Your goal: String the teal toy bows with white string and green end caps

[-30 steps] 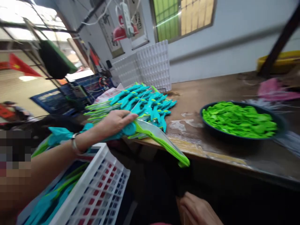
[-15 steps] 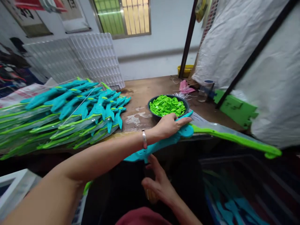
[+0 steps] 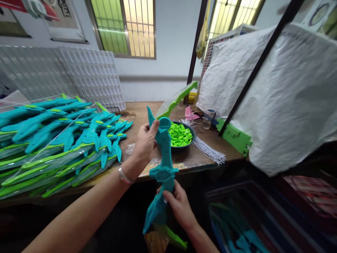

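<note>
I hold a teal and green plastic toy bow (image 3: pixel 162 165) upright in front of me. My left hand (image 3: pixel 144 142) is closed round its upper teal part, near where the green limb (image 3: pixel 177 100) angles up and to the right. My right hand (image 3: pixel 179 204) grips the bow lower down, just under the teal middle piece. A large pile of the same teal and green bows (image 3: pixel 55 137) lies on the wooden workbench (image 3: pixel 147 112) to the left. A dark bowl of small bright green plastic pieces (image 3: pixel 181 135) sits just behind the held bow.
White moulded trays (image 3: pixel 86 75) lean against the back wall. A bundle of white strings (image 3: pixel 209 151) and a green plastic part (image 3: pixel 234 137) lie right of the bowl. A big white sack (image 3: pixel 276 91) fills the right side. A crate with more bows (image 3: pixel 242 221) stands below.
My left hand lifted the bow off the bench edge and turned it upright. My right hand came up and took hold of its lower part. My view swung right.
</note>
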`<state>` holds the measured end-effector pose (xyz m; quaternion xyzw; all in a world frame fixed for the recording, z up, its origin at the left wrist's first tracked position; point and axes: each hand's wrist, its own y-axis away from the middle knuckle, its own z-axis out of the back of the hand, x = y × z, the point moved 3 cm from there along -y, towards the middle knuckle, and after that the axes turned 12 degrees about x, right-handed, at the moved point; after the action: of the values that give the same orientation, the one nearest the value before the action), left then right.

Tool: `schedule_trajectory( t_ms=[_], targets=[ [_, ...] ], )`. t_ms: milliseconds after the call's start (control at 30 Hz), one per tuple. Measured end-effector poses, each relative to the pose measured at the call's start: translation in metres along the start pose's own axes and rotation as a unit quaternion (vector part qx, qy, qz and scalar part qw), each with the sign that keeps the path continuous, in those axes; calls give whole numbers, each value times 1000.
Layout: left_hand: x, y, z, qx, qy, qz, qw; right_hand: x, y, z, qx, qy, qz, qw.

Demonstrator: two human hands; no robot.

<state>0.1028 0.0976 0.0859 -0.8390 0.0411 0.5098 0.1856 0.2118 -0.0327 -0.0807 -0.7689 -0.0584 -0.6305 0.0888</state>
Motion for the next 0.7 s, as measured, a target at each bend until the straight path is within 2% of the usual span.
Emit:
schedule_trajectory(
  t_ms=[100, 167, 233, 300, 367, 400, 433, 500, 533, 600, 700],
  targets=[
    [12, 32, 27, 24, 34, 17, 999, 18, 10, 20, 49, 54, -25, 997],
    [39, 63, 42, 75, 66, 100, 990, 25, 19, 32, 92, 91, -56, 990],
    [73, 98, 54, 116, 104, 191, 969, 28, 27, 41, 142, 124, -99, 977],
    [105, 131, 64, 111, 127, 246, 954, 30, 31, 49, 216, 193, -152, 945],
    [129, 157, 73, 86, 156, 268, 947, 39, 24, 55, 272, 298, -172, 899],
    [138, 167, 75, 71, 162, 276, 945, 48, 13, 60, 264, 357, -155, 882],
    [144, 176, 77, 57, 162, 281, 944, 59, -2, 64, 229, 415, -124, 872],
    [151, 189, 79, 27, 154, 287, 945, 83, -46, 72, 92, 507, -43, 856],
    [152, 195, 80, 12, 152, 286, 946, 91, -72, 75, 45, 534, -23, 844],
    [154, 203, 80, -18, 154, 277, 948, 99, -129, 78, 8, 570, -12, 821],
    [160, 216, 84, -53, 143, 264, 952, 93, -208, 81, -20, 625, -44, 779]
  ],
)
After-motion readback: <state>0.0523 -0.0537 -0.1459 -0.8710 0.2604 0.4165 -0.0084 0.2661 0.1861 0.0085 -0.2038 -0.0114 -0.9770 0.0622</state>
